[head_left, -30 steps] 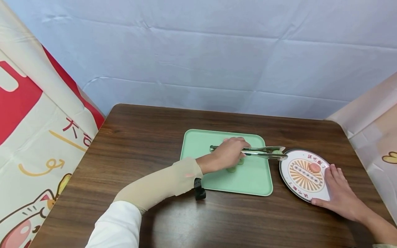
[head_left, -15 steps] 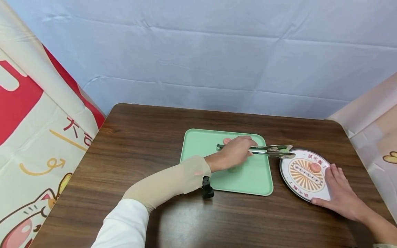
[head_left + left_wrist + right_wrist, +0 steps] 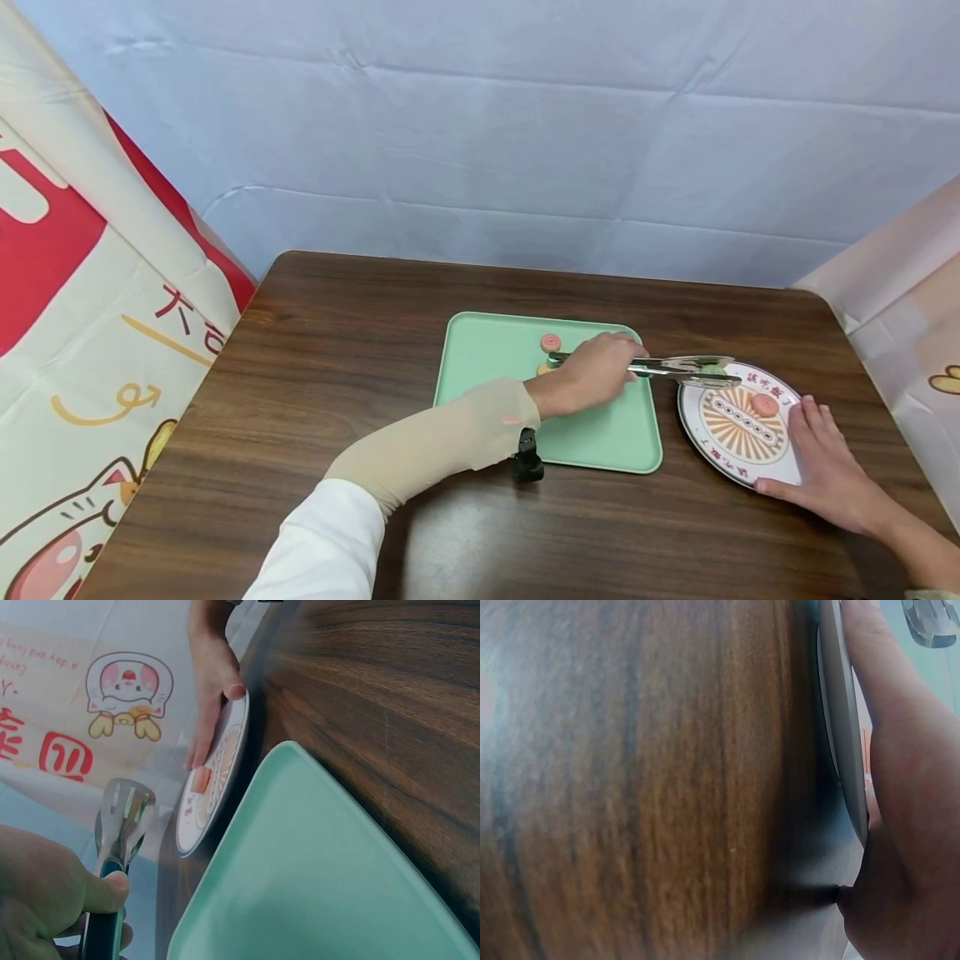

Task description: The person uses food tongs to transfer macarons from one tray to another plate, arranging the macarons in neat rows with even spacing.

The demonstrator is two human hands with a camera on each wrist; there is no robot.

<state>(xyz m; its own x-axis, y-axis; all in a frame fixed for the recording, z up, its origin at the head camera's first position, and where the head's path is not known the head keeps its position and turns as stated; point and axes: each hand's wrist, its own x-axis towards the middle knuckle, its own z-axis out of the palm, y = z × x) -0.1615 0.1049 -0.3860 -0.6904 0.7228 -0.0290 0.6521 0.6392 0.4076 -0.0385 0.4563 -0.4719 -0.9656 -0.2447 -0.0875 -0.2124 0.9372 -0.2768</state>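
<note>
Holding a green piece point(image 3: 714, 369) between the tips of the tongs point(image 3: 662, 367), just over the far left edge of the plate point(image 3: 774, 469). Pointing the tongs lengthwise toward the plate, tips first, with the handle end back over the tray point(image 3: 480, 350), left of the plate. In the left wrist view, seemingly raised above the plate; how high, impossible to tell.

Gripping the tongs in the left hand point(image 3: 598, 368), thumb and fingers wrapped round the arms, squeezed narrow at the tips. Left of the plate with that hand, well apart from it, reaching the edge only by the tongs.

Nearer to the plate with the right hand point(image 3: 827, 468): resting on the right side of the rim, fingers straight, thumb spread wide toward the near edge, clasping nothing. Just beside those fingers, on the plate's right part, a pink piece point(image 3: 764, 405).

Also left of the plate, on the tray, another pink piece point(image 3: 550, 342) and a yellow piece point(image 3: 543, 368), partly hidden behind the tongs' handle end.
</note>
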